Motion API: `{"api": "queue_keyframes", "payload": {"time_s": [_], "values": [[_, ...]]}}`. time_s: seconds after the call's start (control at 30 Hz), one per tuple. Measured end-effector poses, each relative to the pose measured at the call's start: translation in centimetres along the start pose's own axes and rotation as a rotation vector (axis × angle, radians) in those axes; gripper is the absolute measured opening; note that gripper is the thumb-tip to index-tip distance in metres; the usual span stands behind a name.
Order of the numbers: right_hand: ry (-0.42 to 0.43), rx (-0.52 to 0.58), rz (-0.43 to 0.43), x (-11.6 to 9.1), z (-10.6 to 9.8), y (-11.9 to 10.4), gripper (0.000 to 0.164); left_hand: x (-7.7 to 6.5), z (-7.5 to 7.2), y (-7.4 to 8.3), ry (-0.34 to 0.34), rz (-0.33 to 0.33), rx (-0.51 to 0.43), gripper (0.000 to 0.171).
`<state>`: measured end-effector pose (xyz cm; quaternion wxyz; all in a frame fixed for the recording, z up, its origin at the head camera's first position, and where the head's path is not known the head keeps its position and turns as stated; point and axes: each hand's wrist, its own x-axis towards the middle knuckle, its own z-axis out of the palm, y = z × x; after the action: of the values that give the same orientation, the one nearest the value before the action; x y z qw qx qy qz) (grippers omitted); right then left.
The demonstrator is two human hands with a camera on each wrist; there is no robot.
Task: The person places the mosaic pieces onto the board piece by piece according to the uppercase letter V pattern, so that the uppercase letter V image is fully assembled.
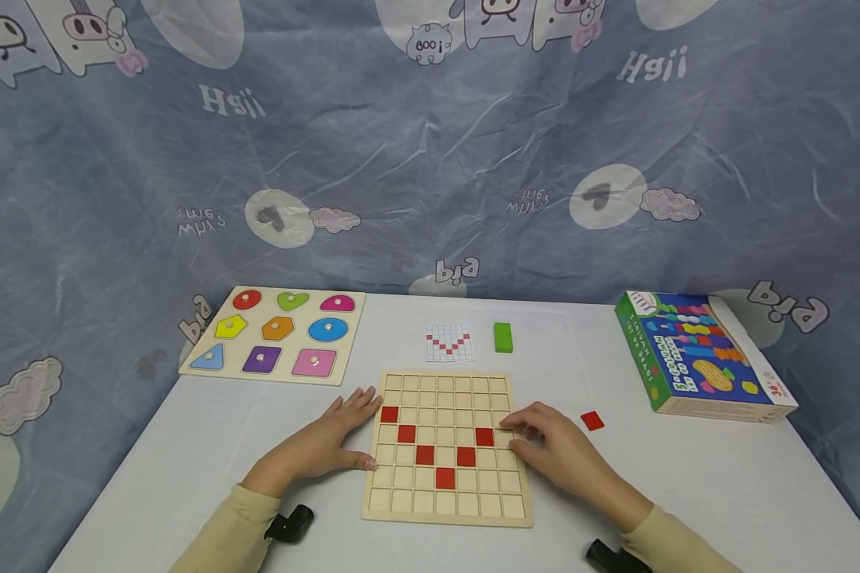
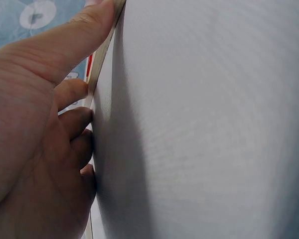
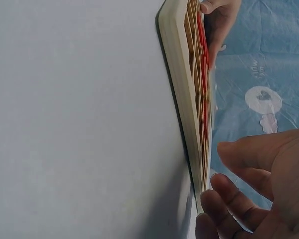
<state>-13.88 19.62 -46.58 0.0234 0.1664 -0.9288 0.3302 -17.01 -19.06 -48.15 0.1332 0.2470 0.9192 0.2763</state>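
Note:
A wooden grid board (image 1: pixel 447 520) lies flat on the table, with several red square tiles (image 1: pixel 445 478) set in its cells in a V shape. My left hand (image 1: pixel 322 438) rests along the board's left edge, thumb and fingers spread; the left wrist view shows the fingertips against the rim. Over the right-hand cells is my right hand (image 1: pixel 555 442). In the right wrist view its thumb (image 3: pixel 244 153) stands apart from the bent fingers, and no tile shows between them. Just beyond that hand, one loose red tile (image 1: pixel 592 420) lies on the table.
Behind the board are a small pattern card (image 1: pixel 449 343) showing a red V and a green block (image 1: pixel 503 337). A shape puzzle board (image 1: pixel 272 376) lies at the back left. A blue and green box (image 1: pixel 709 350) occupies the back right, near the patterned cloth (image 1: pixel 430 159).

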Motion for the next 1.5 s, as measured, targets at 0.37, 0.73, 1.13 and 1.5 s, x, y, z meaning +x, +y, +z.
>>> {"api": "queue_keyframes", "payload": {"time_s": [0.37,0.73,1.13,1.5], "values": [[0.054,-0.024,0.027,-0.6,-2.0,1.6,0.029,0.0,0.0,0.0,-0.001,-0.005,0.0,0.104],[0.088,-0.076,0.082,-1.4,-4.1,3.6,0.028,0.1,0.1,0.0,-0.006,-0.005,0.01,0.103],[0.106,-0.136,0.149,-2.2,-5.6,6.3,0.029,0.0,0.1,0.2,-0.009,-0.022,0.021,0.104],[0.07,-0.155,0.211,-2.3,-6.4,7.8,0.038,0.0,0.1,0.0,-0.004,-0.007,0.014,0.103]]}}
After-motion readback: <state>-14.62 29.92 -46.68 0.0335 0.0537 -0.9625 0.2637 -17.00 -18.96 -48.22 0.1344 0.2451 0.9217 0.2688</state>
